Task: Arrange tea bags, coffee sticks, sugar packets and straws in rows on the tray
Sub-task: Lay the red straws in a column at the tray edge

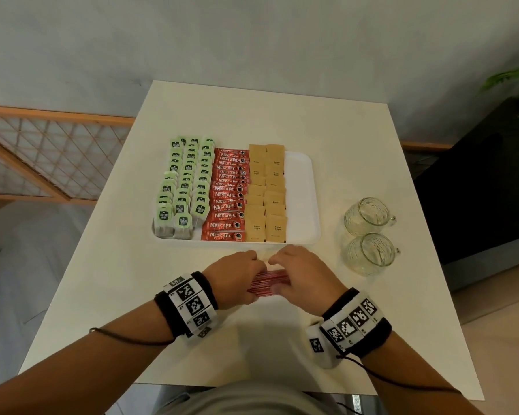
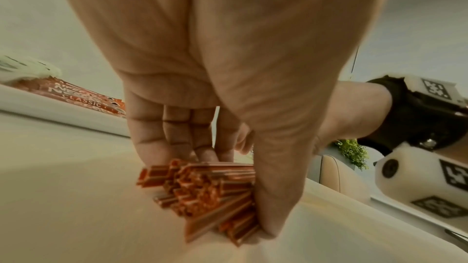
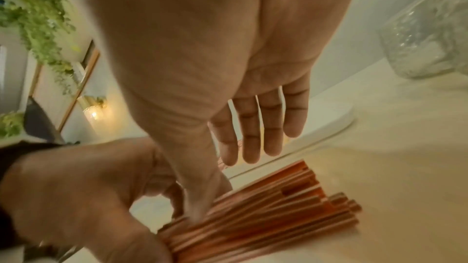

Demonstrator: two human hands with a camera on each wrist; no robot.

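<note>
A bundle of red straws (image 1: pixel 268 281) lies on the white table just in front of the white tray (image 1: pixel 300 187). My left hand (image 1: pixel 240 274) grips its left end; in the left wrist view the thumb and fingers (image 2: pixel 177 147) close round the straws (image 2: pixel 162 177). My right hand (image 1: pixel 300 274) hovers over the right end. Its fingers (image 3: pixel 253 137) are straight and spread above the straws (image 3: pixel 266 217), and only the thumb touches them. On the tray, green tea bags (image 1: pixel 183 187) fill the left, red coffee sticks (image 1: pixel 228 193) the middle and brown sugar packets (image 1: pixel 267 193) the right.
A bare white strip runs along the tray's right side. Two glass mugs (image 1: pixel 366 217) (image 1: pixel 372 253) stand on the table to the right of the tray. The table's front edge is close to my body; a dark cabinet and a plant are at far right.
</note>
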